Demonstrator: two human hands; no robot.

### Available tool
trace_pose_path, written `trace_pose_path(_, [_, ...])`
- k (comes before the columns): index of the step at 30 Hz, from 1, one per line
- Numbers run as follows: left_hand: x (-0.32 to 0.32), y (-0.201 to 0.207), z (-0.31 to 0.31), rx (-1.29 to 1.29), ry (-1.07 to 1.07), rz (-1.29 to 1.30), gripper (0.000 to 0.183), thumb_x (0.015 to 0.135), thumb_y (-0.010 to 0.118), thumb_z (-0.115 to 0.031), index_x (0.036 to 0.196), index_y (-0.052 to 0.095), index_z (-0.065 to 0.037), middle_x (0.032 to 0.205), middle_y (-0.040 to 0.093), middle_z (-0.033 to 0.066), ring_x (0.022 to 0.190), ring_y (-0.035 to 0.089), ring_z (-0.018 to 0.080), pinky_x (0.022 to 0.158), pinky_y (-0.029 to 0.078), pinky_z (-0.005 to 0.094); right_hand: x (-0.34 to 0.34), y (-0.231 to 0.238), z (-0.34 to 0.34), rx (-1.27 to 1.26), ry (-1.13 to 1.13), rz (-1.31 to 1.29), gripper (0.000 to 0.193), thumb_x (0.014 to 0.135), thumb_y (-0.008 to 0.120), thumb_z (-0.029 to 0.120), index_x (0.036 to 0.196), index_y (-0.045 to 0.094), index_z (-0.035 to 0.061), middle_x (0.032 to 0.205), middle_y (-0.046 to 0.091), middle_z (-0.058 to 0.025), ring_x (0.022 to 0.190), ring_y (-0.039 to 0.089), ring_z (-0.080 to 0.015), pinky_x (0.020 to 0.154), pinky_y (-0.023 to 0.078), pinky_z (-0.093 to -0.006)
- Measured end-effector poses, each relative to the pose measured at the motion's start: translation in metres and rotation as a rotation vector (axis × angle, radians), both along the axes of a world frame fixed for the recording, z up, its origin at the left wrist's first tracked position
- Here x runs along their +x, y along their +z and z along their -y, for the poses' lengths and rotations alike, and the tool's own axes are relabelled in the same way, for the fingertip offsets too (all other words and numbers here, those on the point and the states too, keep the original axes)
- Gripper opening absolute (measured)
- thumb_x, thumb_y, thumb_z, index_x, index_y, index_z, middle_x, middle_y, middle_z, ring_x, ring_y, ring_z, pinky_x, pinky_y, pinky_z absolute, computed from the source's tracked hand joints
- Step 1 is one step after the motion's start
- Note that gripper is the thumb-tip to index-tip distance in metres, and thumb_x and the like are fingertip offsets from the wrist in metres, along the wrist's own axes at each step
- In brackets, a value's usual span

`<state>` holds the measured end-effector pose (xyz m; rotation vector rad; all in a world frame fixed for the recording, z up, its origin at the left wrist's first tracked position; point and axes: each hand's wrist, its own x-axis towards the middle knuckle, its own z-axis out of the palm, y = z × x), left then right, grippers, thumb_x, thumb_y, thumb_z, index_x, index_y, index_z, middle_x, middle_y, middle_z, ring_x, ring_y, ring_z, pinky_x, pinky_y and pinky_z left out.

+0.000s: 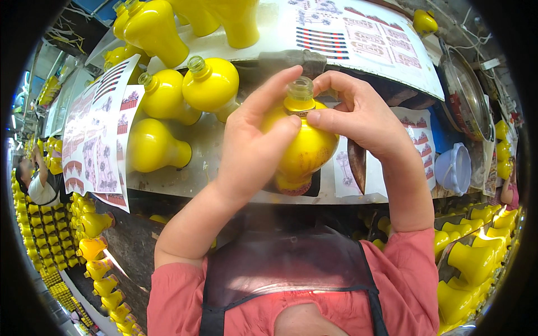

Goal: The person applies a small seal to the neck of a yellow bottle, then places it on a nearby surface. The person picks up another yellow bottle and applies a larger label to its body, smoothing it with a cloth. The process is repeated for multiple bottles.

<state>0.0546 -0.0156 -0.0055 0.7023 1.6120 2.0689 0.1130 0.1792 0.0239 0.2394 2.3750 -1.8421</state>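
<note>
A yellow bottle (308,151) with a clear glass mouth stands upright at the table's near edge, between my hands. My left hand (252,137) curves around its left side, thumb pressed on the shoulder just below the neck. From the right, my right hand (367,115) holds it too, fingers behind the neck and thumb at the front. Between the thumbs a narrow dark patterned strip (301,113) lies around the base of the neck. Faint reddish marks show on the bottle's belly. My fingertips behind the neck are partly hidden.
Several yellow bottles (212,87) stand or lie at the left and back. Printed decal sheets (92,145) hang at the left; another sheet (364,33) lies at the back right. A dark pointed blade-like piece (357,165) and a pale plastic bucket (453,168) are at the right.
</note>
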Motion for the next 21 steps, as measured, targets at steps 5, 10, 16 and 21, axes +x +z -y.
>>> trace_pose_path(5, [0.001, -0.006, 0.001, 0.023, 0.03, -0.028, 0.051, 0.094, 0.06, -0.003, 0.145, 0.059, -0.004, 0.134, 0.065, 0.0117, 0.123, 0.06, 0.0194, 0.108, 0.045, 0.0344, -0.001, 0.002, 0.001, -0.061, -0.002, -0.005, 0.031, 0.092, 0.071, 0.02, 0.116, 0.061, 0.0029, 0.106, 0.065, -0.0028, 0.101, 0.059, -0.0077, 0.089, 0.048, -0.0249])
trace_pose_path(10, [0.004, -0.009, 0.0, -0.066, 0.071, -0.187, 0.052, 0.091, 0.063, -0.004, 0.142, 0.062, -0.007, 0.127, 0.067, 0.0127, 0.117, 0.063, 0.0236, 0.106, 0.046, 0.0359, 0.001, 0.016, 0.002, 0.001, 0.019, 0.082, 0.033, 0.089, 0.07, 0.018, 0.117, 0.06, 0.004, 0.102, 0.063, -0.0009, 0.097, 0.057, -0.0069, 0.086, 0.046, -0.0242])
trace_pose_path(16, [0.009, -0.013, -0.005, -0.061, 0.141, -0.38, 0.051, 0.088, 0.063, -0.008, 0.139, 0.063, -0.006, 0.121, 0.068, 0.0165, 0.112, 0.064, 0.032, 0.105, 0.045, 0.0419, 0.016, 0.036, 0.009, -0.019, -0.038, 0.234, 0.036, 0.089, 0.068, 0.025, 0.12, 0.059, 0.0085, 0.095, 0.057, 0.0034, 0.082, 0.049, -0.0032, 0.071, 0.04, -0.0195])
trace_pose_path(21, [0.017, -0.009, -0.004, -0.124, 0.188, -0.611, 0.052, 0.089, 0.061, -0.012, 0.141, 0.059, -0.006, 0.12, 0.068, 0.017, 0.114, 0.063, 0.0361, 0.11, 0.039, 0.0519, 0.028, 0.04, 0.016, -0.052, -0.098, 0.219, 0.036, 0.09, 0.068, 0.026, 0.122, 0.06, 0.0101, 0.095, 0.056, 0.005, 0.081, 0.046, -0.0026, 0.068, 0.038, -0.0187])
